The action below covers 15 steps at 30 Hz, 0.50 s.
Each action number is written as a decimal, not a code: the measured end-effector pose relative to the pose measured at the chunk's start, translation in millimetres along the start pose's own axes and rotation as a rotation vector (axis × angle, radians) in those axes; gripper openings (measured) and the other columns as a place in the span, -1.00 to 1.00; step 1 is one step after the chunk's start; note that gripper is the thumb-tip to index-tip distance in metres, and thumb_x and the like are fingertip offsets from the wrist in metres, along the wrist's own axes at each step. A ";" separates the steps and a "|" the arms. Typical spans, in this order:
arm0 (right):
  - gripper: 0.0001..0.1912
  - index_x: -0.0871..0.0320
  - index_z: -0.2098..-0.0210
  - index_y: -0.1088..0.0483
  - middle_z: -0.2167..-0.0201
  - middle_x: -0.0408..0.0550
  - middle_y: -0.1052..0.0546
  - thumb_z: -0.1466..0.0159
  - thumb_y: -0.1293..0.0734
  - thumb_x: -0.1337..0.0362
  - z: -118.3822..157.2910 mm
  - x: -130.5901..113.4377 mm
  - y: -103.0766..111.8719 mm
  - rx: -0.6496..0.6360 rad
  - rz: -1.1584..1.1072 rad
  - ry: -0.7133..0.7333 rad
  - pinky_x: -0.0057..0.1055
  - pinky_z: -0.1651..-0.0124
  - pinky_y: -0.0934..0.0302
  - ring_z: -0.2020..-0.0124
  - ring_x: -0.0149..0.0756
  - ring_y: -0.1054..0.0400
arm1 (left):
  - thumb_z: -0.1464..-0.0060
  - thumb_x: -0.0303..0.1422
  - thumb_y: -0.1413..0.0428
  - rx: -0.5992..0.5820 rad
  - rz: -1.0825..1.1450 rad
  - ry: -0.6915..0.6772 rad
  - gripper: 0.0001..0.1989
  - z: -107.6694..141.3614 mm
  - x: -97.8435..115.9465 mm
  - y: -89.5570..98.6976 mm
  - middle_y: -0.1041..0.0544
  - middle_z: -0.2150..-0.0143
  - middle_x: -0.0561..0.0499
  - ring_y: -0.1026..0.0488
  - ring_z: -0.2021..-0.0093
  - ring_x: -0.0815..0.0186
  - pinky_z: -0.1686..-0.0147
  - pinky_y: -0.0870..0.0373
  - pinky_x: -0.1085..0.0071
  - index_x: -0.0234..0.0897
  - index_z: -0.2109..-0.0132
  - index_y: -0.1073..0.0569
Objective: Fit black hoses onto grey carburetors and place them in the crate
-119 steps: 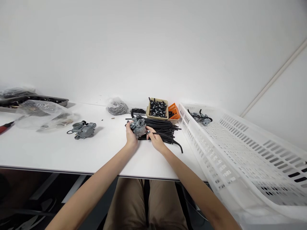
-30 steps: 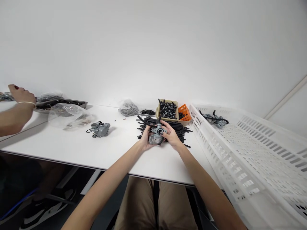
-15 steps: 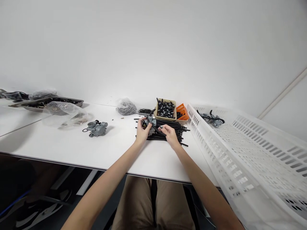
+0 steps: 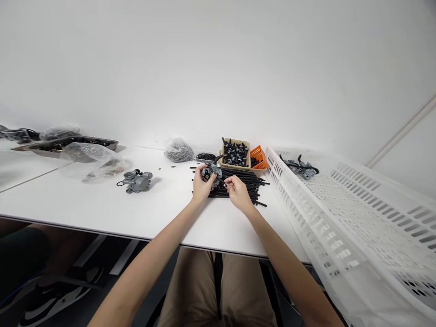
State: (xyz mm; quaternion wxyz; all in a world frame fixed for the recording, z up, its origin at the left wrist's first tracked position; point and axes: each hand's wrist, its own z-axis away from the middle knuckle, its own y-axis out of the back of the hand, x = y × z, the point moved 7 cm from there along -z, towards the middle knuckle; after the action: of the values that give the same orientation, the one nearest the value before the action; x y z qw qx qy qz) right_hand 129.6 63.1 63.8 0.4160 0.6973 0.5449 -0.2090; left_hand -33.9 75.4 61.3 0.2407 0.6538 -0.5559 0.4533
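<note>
A grey metal carburetor [image 4: 215,170] with a black hose on top is held in my left hand [image 4: 201,185], over a pile of black rubber tubes [image 4: 250,184]. My right hand [image 4: 237,190] pinches a short black hose [image 4: 221,180] at the carburetor's lower right side; its fingertips partly cover the hose end. Another grey carburetor [image 4: 136,181] rests alone on the white table to the left. Behind the pile, a beige basket [image 4: 222,159] holds many black and silver parts.
A large white crate [image 4: 327,218] with carburetors [image 4: 301,168] inside stands at right. An orange basket [image 4: 259,156], a bag of grey parts [image 4: 179,151] and a tray of black rings [image 4: 205,157] sit behind. At left are a metal tray [image 4: 111,144] and a plastic bag [image 4: 91,159].
My right hand has moved slightly left, closer to the carburetor, and its fingers have drawn in around the hose. My left hand keeps its hold.
</note>
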 end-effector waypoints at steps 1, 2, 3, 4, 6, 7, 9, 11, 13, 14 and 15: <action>-0.87 0.11 0.35 -0.35 0.34 -0.06 -0.39 -0.16 -0.17 0.34 -0.1 0.0 -1.2 0.013 -0.036 0.001 -0.34 0.30 -0.26 0.39 -0.31 -0.31 | 0.10 -0.34 -0.26 0.002 0.009 0.006 -0.64 -0.5 -1.6 0.1 -0.42 0.08 0.00 -0.34 -0.01 0.22 0.00 -0.25 0.39 -0.15 0.11 -0.41; -0.87 0.11 0.35 -0.34 0.30 -0.05 -0.38 -0.17 -0.17 0.34 -0.4 0.5 -2.7 0.020 -0.079 0.001 -0.33 0.29 -0.28 0.39 -0.32 -0.33 | 0.10 -0.34 -0.26 -0.001 0.018 0.009 -0.64 -0.7 -2.7 0.0 -0.42 0.09 0.00 -0.35 0.00 0.23 0.03 -0.26 0.41 -0.16 0.11 -0.41; -0.89 0.11 0.35 -0.33 0.28 -0.05 -0.37 -0.17 -0.18 0.33 -0.8 1.4 -4.4 0.025 -0.124 -0.002 -0.32 0.29 -0.29 0.39 -0.32 -0.34 | 0.10 -0.34 -0.26 -0.002 0.028 0.009 -0.64 -0.7 -3.2 -0.1 -0.43 0.10 0.00 -0.35 0.01 0.24 0.05 -0.27 0.42 -0.16 0.11 -0.41; -0.91 0.10 0.35 -0.32 0.27 -0.05 -0.37 -0.18 -0.18 0.31 -1.2 2.8 -5.7 0.028 -0.165 -0.006 -0.32 0.28 -0.31 0.39 -0.33 -0.36 | 0.10 -0.34 -0.26 0.001 0.037 0.009 -0.65 -0.5 -3.2 0.2 -0.43 0.11 0.01 -0.36 0.03 0.24 0.06 -0.28 0.43 -0.16 0.11 -0.41; -0.93 0.10 0.35 -0.31 0.28 -0.07 -0.37 -0.18 -0.21 0.27 -2.1 7.0 -7.4 0.035 -0.228 -0.029 -0.32 0.26 -0.32 0.39 -0.34 -0.38 | 0.11 -0.35 -0.27 0.008 0.060 0.023 -0.65 0.3 -3.3 0.7 -0.43 0.13 0.01 -0.37 0.07 0.25 0.09 -0.29 0.44 -0.17 0.12 -0.42; -0.93 0.10 0.36 -0.30 0.30 -0.08 -0.38 -0.17 -0.23 0.26 -2.5 10.0 -7.8 0.037 -0.252 -0.051 -0.31 0.25 -0.33 0.39 -0.34 -0.39 | 0.11 -0.35 -0.27 0.011 0.077 0.046 -0.65 0.8 -4.0 0.8 -0.43 0.14 0.02 -0.37 0.09 0.25 0.11 -0.30 0.44 -0.16 0.12 -0.43; -0.91 0.10 0.36 -0.30 0.37 -0.10 -0.42 -0.16 -0.26 0.22 -2.8 16.9 -9.5 0.022 -0.293 -0.110 -0.30 0.23 -0.34 0.39 -0.32 -0.41 | 0.13 -0.36 -0.28 0.012 0.112 0.102 -0.65 1.8 -5.8 0.6 -0.44 0.17 0.02 -0.38 0.15 0.26 0.16 -0.31 0.44 -0.16 0.13 -0.44; -0.86 0.11 0.37 -0.30 0.46 -0.12 -0.44 -0.15 -0.29 0.18 -2.4 22.9 -12.6 -0.013 -0.330 -0.169 -0.27 0.22 -0.35 0.39 -0.29 -0.44 | 0.13 -0.38 -0.28 0.006 0.124 0.121 -0.66 2.6 -4.9 0.1 -0.44 0.18 0.02 -0.38 0.18 0.27 0.20 -0.32 0.45 -0.16 0.14 -0.45; -0.82 0.12 0.38 -0.30 0.49 -0.13 -0.44 -0.13 -0.31 0.15 -2.0 26.0 -14.5 -0.035 -0.333 -0.195 -0.26 0.24 -0.35 0.39 -0.26 -0.44 | 0.13 -0.39 -0.28 -0.001 0.124 0.114 -0.66 3.2 -2.5 -0.6 -0.45 0.16 0.02 -0.39 0.20 0.29 0.22 -0.33 0.46 -0.16 0.14 -0.46; -0.82 0.12 0.39 -0.31 0.48 -0.12 -0.45 -0.12 -0.32 0.14 -2.0 26.2 -13.7 -0.024 -0.305 -0.186 -0.27 0.25 -0.34 0.38 -0.26 -0.43 | 0.13 -0.39 -0.28 -0.007 0.129 0.117 -0.66 3.6 -2.1 -1.2 -0.46 0.16 0.02 -0.40 0.21 0.29 0.23 -0.34 0.46 -0.16 0.14 -0.46; -0.82 0.12 0.40 -0.33 0.46 -0.10 -0.45 -0.11 -0.32 0.14 -2.3 25.7 -11.6 0.004 -0.261 -0.167 -0.28 0.25 -0.33 0.38 -0.26 -0.42 | 0.13 -0.39 -0.28 -0.013 0.142 0.130 -0.66 4.1 -2.6 -1.9 -0.47 0.17 0.03 -0.41 0.23 0.30 0.25 -0.35 0.46 -0.16 0.14 -0.45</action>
State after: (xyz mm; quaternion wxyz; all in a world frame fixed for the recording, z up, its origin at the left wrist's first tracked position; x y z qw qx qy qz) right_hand 126.6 80.7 41.8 0.4278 0.6016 0.5939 -0.3199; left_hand -30.7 73.9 57.5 0.2478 0.5804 -0.5871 0.5070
